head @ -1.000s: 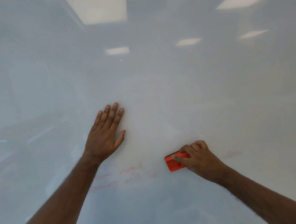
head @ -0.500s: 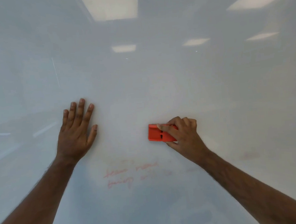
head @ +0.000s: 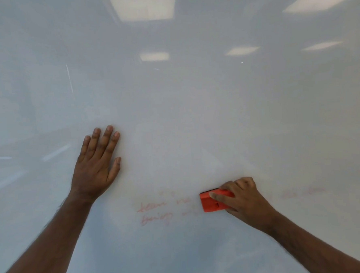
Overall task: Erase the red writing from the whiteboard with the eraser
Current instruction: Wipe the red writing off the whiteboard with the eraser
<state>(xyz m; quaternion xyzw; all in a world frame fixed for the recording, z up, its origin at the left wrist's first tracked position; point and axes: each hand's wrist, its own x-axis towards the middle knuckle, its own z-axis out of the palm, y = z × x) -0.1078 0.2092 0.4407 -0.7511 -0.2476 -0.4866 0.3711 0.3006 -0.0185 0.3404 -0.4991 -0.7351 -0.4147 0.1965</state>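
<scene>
A glossy whiteboard fills the whole view. Two short lines of faint red writing run across its lower middle, and paler red smears show further right. My right hand grips an orange-red eraser and presses it flat on the board at the right end of the two written lines, covering part of them. My left hand lies flat on the board with fingers spread, up and left of the writing, holding nothing.
Ceiling lights reflect in the board's upper part. A thin pale streak marks the board at upper left. Nothing else stands in front of the board.
The eraser in my right hand went up above the writing and has come back down onto the right end of the lines. My left hand stays flat on the board.
</scene>
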